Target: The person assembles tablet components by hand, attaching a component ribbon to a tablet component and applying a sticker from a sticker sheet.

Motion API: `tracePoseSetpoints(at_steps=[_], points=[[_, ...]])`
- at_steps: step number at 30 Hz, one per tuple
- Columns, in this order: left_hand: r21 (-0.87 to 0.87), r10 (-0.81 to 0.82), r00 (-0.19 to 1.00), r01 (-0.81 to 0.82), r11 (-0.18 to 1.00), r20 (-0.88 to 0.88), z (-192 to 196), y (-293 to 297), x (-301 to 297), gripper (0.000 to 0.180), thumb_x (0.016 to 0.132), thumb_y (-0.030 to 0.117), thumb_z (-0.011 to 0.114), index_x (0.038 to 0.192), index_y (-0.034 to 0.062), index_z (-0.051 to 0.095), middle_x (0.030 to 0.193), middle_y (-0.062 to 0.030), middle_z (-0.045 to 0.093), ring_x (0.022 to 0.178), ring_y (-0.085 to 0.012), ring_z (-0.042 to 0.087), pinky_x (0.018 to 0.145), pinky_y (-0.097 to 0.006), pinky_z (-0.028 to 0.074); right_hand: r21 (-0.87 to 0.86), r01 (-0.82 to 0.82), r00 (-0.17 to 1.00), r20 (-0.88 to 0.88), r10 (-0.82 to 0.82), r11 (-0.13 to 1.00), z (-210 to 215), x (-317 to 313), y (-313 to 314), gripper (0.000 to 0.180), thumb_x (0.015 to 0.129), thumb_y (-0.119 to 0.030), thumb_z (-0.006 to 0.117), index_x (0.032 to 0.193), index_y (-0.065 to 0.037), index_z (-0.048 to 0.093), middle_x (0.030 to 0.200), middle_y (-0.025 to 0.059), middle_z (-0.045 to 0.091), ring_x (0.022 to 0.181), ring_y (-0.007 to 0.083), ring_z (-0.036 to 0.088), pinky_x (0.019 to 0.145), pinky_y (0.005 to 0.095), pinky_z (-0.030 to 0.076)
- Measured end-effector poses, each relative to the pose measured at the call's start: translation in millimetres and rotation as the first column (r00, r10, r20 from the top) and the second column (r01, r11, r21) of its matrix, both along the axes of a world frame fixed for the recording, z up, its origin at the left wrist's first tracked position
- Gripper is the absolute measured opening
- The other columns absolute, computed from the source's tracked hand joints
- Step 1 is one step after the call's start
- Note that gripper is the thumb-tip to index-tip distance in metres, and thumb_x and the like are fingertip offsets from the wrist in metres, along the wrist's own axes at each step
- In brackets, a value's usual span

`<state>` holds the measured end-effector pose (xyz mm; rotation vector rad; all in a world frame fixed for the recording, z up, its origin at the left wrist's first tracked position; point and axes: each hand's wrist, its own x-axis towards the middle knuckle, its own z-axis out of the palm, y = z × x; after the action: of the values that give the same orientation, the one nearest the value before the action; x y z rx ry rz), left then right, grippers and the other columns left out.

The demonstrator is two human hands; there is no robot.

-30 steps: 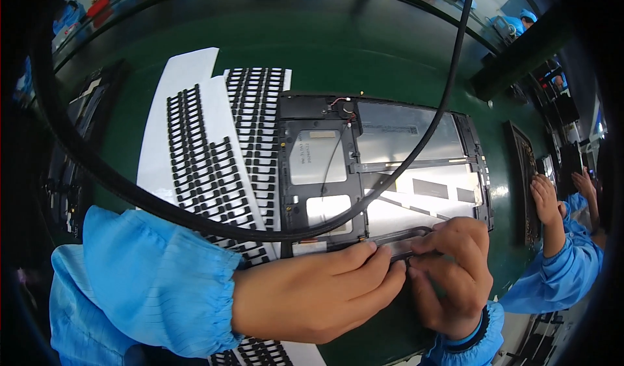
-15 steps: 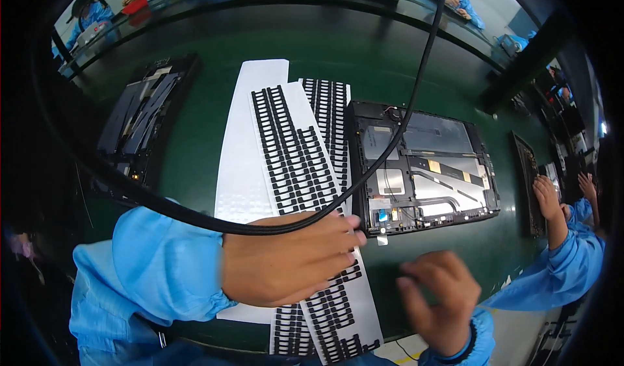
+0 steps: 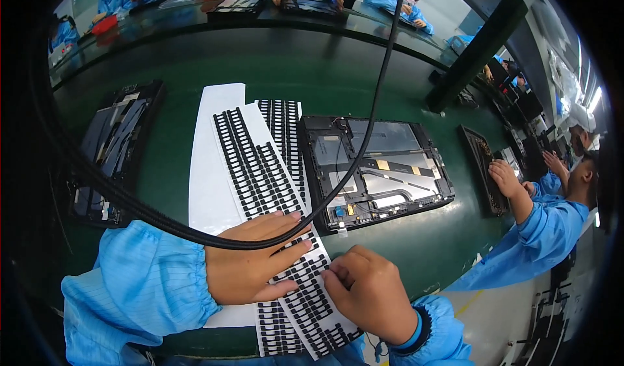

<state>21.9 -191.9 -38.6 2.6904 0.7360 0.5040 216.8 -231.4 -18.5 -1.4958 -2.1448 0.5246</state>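
Observation:
My left hand (image 3: 253, 262) lies flat with its fingers spread over a white sheet (image 3: 259, 127) bearing rows of small black die-cut pieces. At that sheet's right edge, the thumb and forefinger of my right hand (image 3: 374, 294) are pinched together at a black piece. Whether it is between the fingertips I cannot make out. Under the top sheet, another sheet of black pieces (image 3: 281, 122) shows at a different angle. A blank white sheet (image 3: 211, 145) lies to their left. Right of the sheets sits an open black device housing (image 3: 396, 184) with silver panels and cables inside.
A second opened device (image 3: 117, 151) lies at the left. A black cable (image 3: 383, 74) loops down in front of the sheets. A dark post (image 3: 478, 48) stands at the back right. Beside a dark tray (image 3: 484, 171), a co-worker's hand (image 3: 506, 177) rests; others work across the bench.
My right hand has moved in to the sheet's edge and closed its fingers into a pinch. My left hand's fingers have spread. The whole view has shifted, with the scene moving left and down.

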Motion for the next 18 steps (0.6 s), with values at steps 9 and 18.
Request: tracePoseSetpoints(at_steps=[9, 18], points=[[0.056, 0.014, 1.000, -0.015, 0.998, 0.019, 4, 4, 6, 0.047, 0.070, 0.025, 0.063, 0.107, -0.0007, 0.050, 0.117, -0.0192, 0.045, 0.113, -0.0332, 0.040, 0.094, -0.041, 0.035, -0.086, -0.031, 0.999, 0.021, 0.033, 0.996, 4, 3, 20, 0.009, 0.064, -0.004, 0.060, 0.063, 0.001, 0.053, 0.061, 0.0118, 0.052, 0.050, 0.0256, 0.053, 0.047, 0.0328, 0.043], [0.031, -0.014, 1.000, 0.014, 0.999, 0.014, -1, 0, 3, 0.049, 0.073, 0.027, 0.060, 0.111, -0.0004, 0.047, 0.116, -0.0232, 0.043, 0.112, -0.0359, 0.039, 0.094, -0.041, 0.034, -0.057, -0.069, 0.954, -0.294, 0.049, 0.996, -1, 8, 6, 0.011, 0.065, -0.004, 0.059, 0.064, 0.000, 0.050, 0.060, 0.0103, 0.049, 0.051, 0.0230, 0.051, 0.047, 0.0316, 0.041]])
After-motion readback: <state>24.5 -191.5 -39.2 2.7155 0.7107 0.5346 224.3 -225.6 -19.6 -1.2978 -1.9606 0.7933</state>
